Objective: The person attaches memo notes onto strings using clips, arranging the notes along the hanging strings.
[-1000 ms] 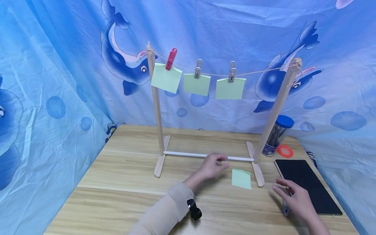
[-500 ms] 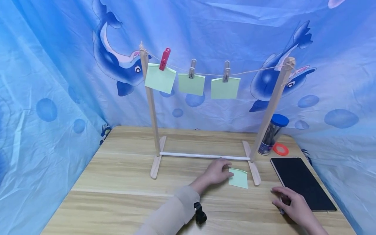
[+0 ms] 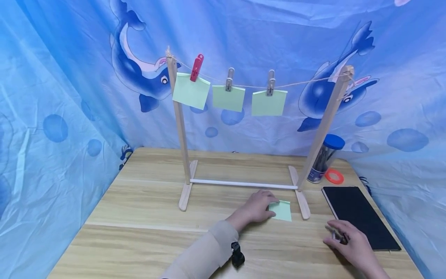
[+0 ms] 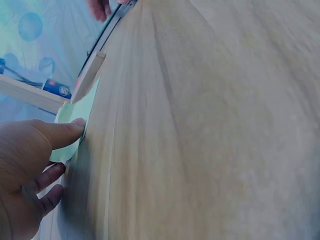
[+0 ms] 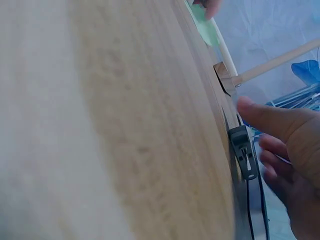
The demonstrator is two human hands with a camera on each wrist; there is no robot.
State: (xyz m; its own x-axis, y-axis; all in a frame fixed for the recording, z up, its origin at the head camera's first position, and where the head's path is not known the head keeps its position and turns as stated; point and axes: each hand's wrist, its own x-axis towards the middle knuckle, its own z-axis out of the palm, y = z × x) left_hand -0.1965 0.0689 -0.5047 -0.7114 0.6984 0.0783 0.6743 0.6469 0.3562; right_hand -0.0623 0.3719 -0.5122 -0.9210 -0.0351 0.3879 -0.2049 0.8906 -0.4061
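Observation:
My left hand [image 3: 257,207] holds the left edge of a pale green sticky note [image 3: 283,211] at the table. In the left wrist view the thumb lies on the face of the note [image 4: 75,117], with other fingertips at its lower edge. My right hand [image 3: 352,242] hovers low beside a black notebook [image 3: 362,217], thumb and fingers spread apart. A grey clothespin [image 5: 243,152] lies near its fingertips in the right wrist view. Above, a red clothespin [image 3: 197,68] and two grey ones hold three green notes [image 3: 228,97] on a string.
A wooden stand with a left post [image 3: 181,128], a right post [image 3: 324,124] and a white crossbar [image 3: 240,183] rises behind the hands. A blue-lidded jar [image 3: 324,161] and an orange ring [image 3: 334,176] sit at the right back. A dolphin-print curtain [image 3: 244,38] hangs behind.
My left hand has moved right and down onto the loose note and now holds its edge; the note has shifted slightly left. My right hand stays near the clothespin by the notebook.

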